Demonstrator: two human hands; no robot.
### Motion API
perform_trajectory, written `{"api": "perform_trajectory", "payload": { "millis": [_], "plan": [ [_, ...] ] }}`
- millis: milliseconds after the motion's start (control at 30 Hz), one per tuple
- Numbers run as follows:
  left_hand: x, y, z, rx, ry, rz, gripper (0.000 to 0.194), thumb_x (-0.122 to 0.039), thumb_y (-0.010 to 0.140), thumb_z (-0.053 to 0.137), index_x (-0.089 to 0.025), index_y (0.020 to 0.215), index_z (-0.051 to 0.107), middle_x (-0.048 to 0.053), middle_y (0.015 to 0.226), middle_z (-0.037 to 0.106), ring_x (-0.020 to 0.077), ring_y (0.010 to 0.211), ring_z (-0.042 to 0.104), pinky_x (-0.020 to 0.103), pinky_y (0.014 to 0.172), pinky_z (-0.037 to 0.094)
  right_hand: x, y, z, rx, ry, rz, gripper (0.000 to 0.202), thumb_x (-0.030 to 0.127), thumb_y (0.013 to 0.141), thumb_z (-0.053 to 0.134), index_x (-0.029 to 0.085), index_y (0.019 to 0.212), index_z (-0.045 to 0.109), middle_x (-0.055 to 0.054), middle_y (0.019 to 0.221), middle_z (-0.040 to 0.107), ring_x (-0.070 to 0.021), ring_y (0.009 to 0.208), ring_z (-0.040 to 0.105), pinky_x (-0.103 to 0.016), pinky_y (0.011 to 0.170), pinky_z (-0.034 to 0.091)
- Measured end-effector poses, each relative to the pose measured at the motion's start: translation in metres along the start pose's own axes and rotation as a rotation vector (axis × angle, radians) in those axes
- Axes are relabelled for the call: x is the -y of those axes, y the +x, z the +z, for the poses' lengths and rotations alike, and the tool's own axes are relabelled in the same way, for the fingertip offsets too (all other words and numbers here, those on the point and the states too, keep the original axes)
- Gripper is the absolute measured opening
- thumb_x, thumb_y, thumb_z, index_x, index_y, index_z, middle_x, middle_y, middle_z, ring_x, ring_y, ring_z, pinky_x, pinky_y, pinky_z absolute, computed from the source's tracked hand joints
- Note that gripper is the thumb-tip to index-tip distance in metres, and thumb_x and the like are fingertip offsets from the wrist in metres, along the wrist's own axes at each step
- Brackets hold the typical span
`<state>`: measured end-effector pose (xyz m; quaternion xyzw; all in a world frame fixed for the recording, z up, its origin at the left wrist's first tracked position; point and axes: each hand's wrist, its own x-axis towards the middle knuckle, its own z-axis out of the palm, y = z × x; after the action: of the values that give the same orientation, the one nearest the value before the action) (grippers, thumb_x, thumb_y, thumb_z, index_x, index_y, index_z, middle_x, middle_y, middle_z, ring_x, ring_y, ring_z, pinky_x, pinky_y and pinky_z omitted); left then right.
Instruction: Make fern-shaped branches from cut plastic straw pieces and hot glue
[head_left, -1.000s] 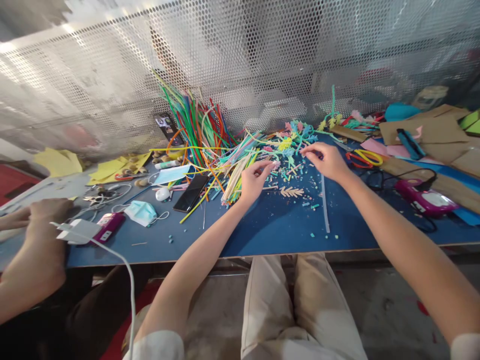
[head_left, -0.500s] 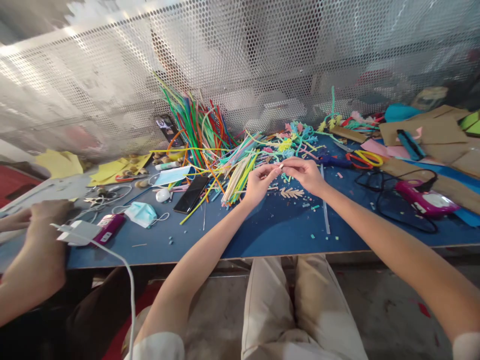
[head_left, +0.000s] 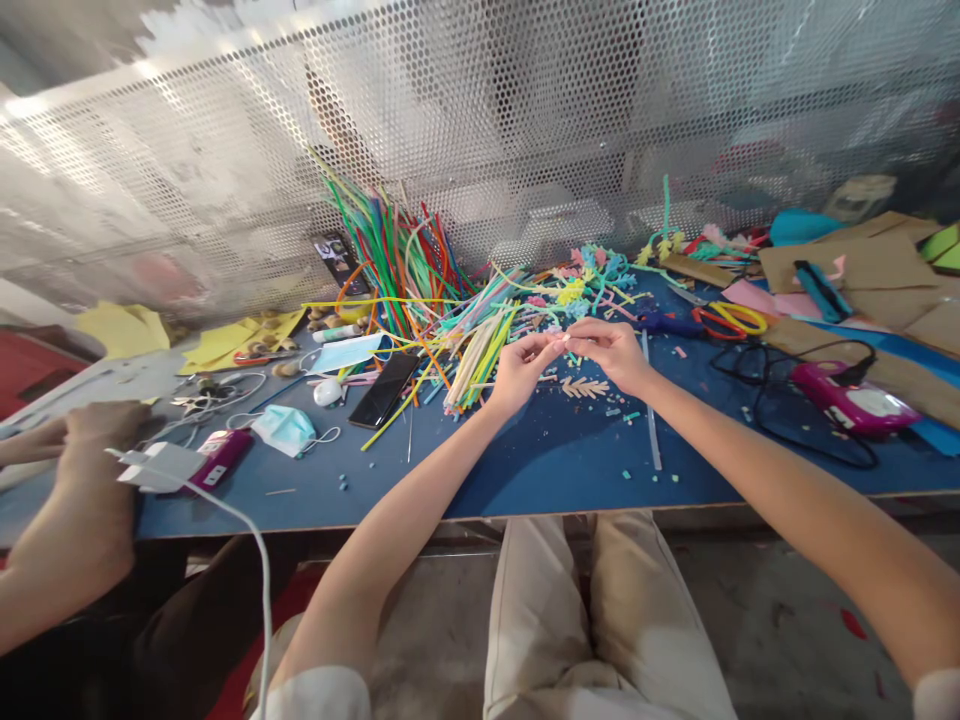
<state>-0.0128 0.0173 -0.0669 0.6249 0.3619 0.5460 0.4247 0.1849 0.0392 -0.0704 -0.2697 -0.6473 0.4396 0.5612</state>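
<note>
My left hand (head_left: 519, 374) and my right hand (head_left: 616, 354) meet fingertip to fingertip above the blue table (head_left: 517, 470). Between the pinched fingers is a small pale piece (head_left: 565, 338), mostly covered and too small to name. Just below my hands lies a beige leaf-shaped sprig (head_left: 585, 387), with tiny cut bits around it. Cream and yellow pipe cleaners (head_left: 480, 360) are piled beside my left hand. Behind my hands is a heap of fuzzy twisted pieces (head_left: 576, 288) in yellow, blue and pink.
A black phone (head_left: 384, 388), a face mask (head_left: 285, 429) and a white charger (head_left: 161, 467) are on the left, near another person's arm (head_left: 94, 490). Rightward lie a clear stick (head_left: 651, 410), scissors (head_left: 735, 319) and a magenta device (head_left: 855, 397) with a black cable. A perforated metal panel (head_left: 465, 110) stands behind.
The fingers of both hands have shifted slightly around the pale piece, which is now more covered. The view has moved a little; everything else looks the same.
</note>
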Motion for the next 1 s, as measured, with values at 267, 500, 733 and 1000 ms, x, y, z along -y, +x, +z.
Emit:
{"api": "perform_trajectory", "payload": {
  "millis": [267,500,733,1000],
  "plan": [
    [-0.004,0.000,0.001,0.011,-0.005,-0.042,0.066,-0.081,0.077,0.089,-0.017,0.088,0.080,0.007,0.085,0.080,0.0192,0.079,0.072,0.032,0.076,0.057,0.010,-0.002,0.007,-0.027,-0.049,0.024,0.040,0.067,0.078,0.091,0.028,0.083,0.082,-0.005,0.091,0.079,-0.0245,0.089,0.072,-0.043,0.085,0.064],
    [-0.005,0.000,-0.001,0.020,0.016,-0.046,0.065,-0.081,0.081,0.086,-0.016,0.087,0.079,0.005,0.078,0.075,0.0144,0.067,0.061,0.029,0.064,0.049,0.015,-0.005,0.012,-0.037,-0.086,0.044,0.050,0.075,0.082,0.084,0.027,0.087,0.073,-0.003,0.083,0.073,-0.0209,0.076,0.067,-0.039,0.077,0.060],
    [-0.005,0.003,-0.010,0.055,0.143,-0.008,0.058,-0.074,0.095,0.073,-0.018,0.089,0.081,0.006,0.085,0.079,0.0153,0.069,0.061,0.030,0.066,0.050,0.005,0.004,-0.005,-0.118,-0.107,0.047,0.053,0.079,0.083,0.081,0.027,0.091,0.070,-0.004,0.087,0.076,-0.0203,0.073,0.067,-0.039,0.076,0.061],
    [0.004,0.009,-0.031,0.136,0.426,0.096,0.041,-0.058,0.099,0.074,-0.020,0.092,0.086,0.006,0.086,0.081,0.0161,0.066,0.060,0.031,0.066,0.047,0.003,0.009,-0.044,0.043,-0.306,0.013,0.037,0.061,0.092,0.080,0.025,0.093,0.077,-0.006,0.088,0.081,-0.0218,0.074,0.073,-0.040,0.079,0.063]
  ]
}}
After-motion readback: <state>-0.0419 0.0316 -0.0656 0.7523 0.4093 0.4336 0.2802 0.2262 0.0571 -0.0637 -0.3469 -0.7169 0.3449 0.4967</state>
